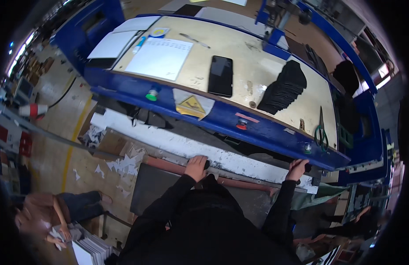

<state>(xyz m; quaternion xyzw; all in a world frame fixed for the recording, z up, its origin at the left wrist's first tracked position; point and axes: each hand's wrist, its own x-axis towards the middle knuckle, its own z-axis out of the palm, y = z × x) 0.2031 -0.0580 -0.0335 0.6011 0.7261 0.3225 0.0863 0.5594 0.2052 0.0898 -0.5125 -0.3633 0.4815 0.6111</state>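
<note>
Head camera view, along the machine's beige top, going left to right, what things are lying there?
White paper sheet → black phone → stack of black pieces → green-handled scissors. Below, the left hand and right hand each grip a black knob at the machine's front edge.

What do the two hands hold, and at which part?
Each grips a dark knob at the machine's front edge: left hand on left knob, right hand on right knob.

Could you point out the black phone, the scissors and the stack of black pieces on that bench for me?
black phone (220,75), head view, middle of its dark screen.
scissors (320,134), head view, on the green handles.
stack of black pieces (284,86), head view, middle of the pile.
</note>
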